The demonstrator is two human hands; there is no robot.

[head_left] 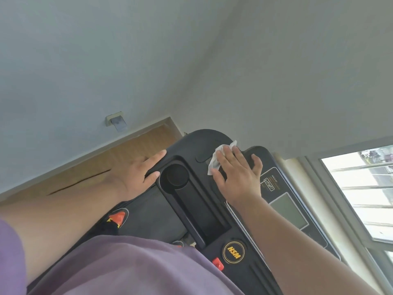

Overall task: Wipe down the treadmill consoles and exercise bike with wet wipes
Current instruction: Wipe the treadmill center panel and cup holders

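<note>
- Grey wall [85,50] and wooden floor [119,154] lie left of the fingers; a wall socket [116,121] sits above the floor; a bright window [365,188] lies right of them.
- The black treadmill console [195,209] carries a round "HSM" badge [233,251] and a grey display [289,210]; the small label above it is unreadable.
- The left hand [136,175] grips the console's end beside the cup holder [175,176], fingers together, thumb curled onto the rim.
- The right hand [236,175], fingers spread flat, presses the wet wipe [217,158] onto the console's top.
</note>
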